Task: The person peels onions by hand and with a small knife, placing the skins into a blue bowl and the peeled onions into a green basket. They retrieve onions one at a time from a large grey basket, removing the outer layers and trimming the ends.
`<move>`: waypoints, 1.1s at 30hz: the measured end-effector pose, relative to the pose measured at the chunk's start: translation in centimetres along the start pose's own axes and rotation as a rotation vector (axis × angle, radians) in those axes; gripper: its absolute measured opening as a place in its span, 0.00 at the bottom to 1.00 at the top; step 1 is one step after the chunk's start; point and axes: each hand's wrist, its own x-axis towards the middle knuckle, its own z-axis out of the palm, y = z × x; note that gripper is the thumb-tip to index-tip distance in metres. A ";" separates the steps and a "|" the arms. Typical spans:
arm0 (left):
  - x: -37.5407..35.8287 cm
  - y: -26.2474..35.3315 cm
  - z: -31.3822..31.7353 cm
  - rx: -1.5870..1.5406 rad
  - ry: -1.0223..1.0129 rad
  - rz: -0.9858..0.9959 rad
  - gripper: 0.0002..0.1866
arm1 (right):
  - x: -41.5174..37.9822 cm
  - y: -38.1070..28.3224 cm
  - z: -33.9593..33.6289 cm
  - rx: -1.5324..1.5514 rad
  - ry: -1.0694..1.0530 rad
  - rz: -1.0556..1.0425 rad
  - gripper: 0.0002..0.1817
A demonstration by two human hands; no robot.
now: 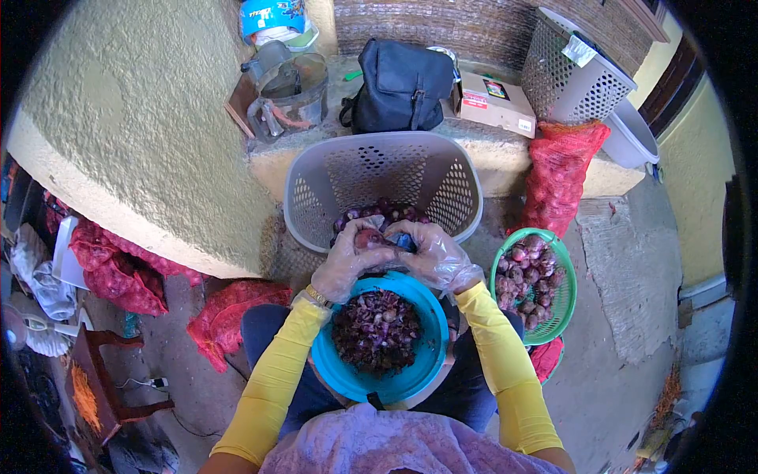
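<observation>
In the head view, my gloved left hand point(347, 259) is closed round a red onion point(368, 239). Close beside it, my gloved right hand point(434, 257) grips a small blue object point(405, 242), mostly covered by the fingers, so its kind cannot be made out. Both hands are above the near rim of a grey laundry basket point(296, 225), with red onions point(387, 212) at its bottom. Nearer to me, between my legs, a turquoise basin point(434, 340) contains onion skins and trimmings point(377, 328). Clear plastic gloves cover both hands.
On the right stands a green basket point(570, 304) of onions, with a red mesh sack point(559, 174) behind it. More onion sacks point(118, 268) lie at left. A black backpack point(404, 87), cardboard box point(497, 103) and second laundry basket point(580, 75) occupy the ledge.
</observation>
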 end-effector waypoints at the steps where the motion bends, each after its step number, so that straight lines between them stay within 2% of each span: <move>1: -0.2 0.2 0.0 -0.043 -0.013 -0.015 0.26 | 0.0 0.0 0.0 -0.002 0.010 -0.012 0.15; 6: -0.8 1.5 0.7 -0.107 -0.030 0.012 0.31 | 0.2 -0.3 -0.1 0.075 0.023 0.022 0.14; 8: -1.0 2.2 0.9 -0.188 -0.041 -0.046 0.32 | 0.3 0.2 0.0 0.092 0.035 0.013 0.14; 11: -0.7 1.7 0.2 -0.129 0.004 0.008 0.32 | 0.4 0.6 0.0 0.037 0.090 -0.084 0.14; 13: -0.1 1.5 -0.6 -0.119 0.003 0.030 0.32 | 0.2 0.2 -0.4 -0.055 -0.020 0.048 0.16; 14: 0.0 1.4 -0.9 -0.109 0.002 0.053 0.31 | 0.1 -0.2 -0.6 -0.055 -0.022 0.048 0.16; 16: -0.4 2.4 -0.4 -0.151 0.035 0.070 0.31 | -0.2 -2.2 -1.1 -0.104 -0.195 0.194 0.11; 17: -0.6 3.0 -0.2 -0.193 0.063 0.085 0.31 | -0.3 -1.6 -0.9 -0.104 -0.196 0.193 0.11; 19: -0.7 3.7 0.1 -0.231 0.077 0.075 0.32 | -0.5 -0.3 -0.4 -0.140 -0.308 -0.006 0.13; 24: -0.5 3.4 -0.5 -0.269 0.058 0.071 0.32 | -0.6 0.0 0.5 -0.268 -0.404 0.025 0.16; 26: -0.4 3.2 -0.5 -0.246 0.026 0.165 0.33 | -0.6 0.1 0.5 -0.277 -0.420 0.035 0.17; 31: -0.7 3.8 -0.5 -0.368 -0.016 0.111 0.31 | -0.4 -0.3 0.4 -0.403 -0.385 -0.027 0.17; 33: -0.6 3.9 -0.6 -0.375 -0.027 0.103 0.30 | -0.5 0.3 0.8 -0.362 -0.391 -0.036 0.18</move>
